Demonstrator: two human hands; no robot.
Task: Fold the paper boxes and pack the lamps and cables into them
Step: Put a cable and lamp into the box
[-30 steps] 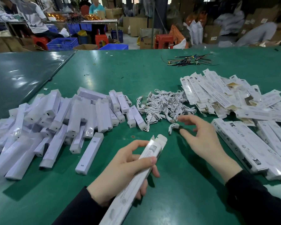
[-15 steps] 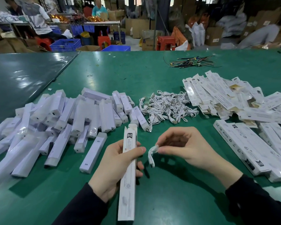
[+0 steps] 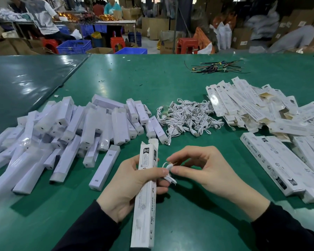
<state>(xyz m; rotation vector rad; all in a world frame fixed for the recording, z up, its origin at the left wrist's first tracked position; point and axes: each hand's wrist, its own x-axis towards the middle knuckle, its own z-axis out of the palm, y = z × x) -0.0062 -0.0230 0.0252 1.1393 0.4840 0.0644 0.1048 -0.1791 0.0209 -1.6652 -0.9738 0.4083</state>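
White cable [image 3: 169,173]: light, floppy; we are pinching coil in right hand [image 3: 205,171]. Left hand [image 3: 130,185] gripping stiff box [image 3: 146,196] mid-length.

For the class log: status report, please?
Left hand grips box. Right hand pinches cable beside it. Cable not yet in. Nothing blocking.

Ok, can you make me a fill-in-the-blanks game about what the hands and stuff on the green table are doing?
1. The left hand holds a long white ____.
2. The right hand pinches a small coiled white ____.
3. The pile of loose cables lies between the heap of lamps and the heap of flat ____.
4. The table top is coloured ____.

Missing words: box; cable; boxes; green
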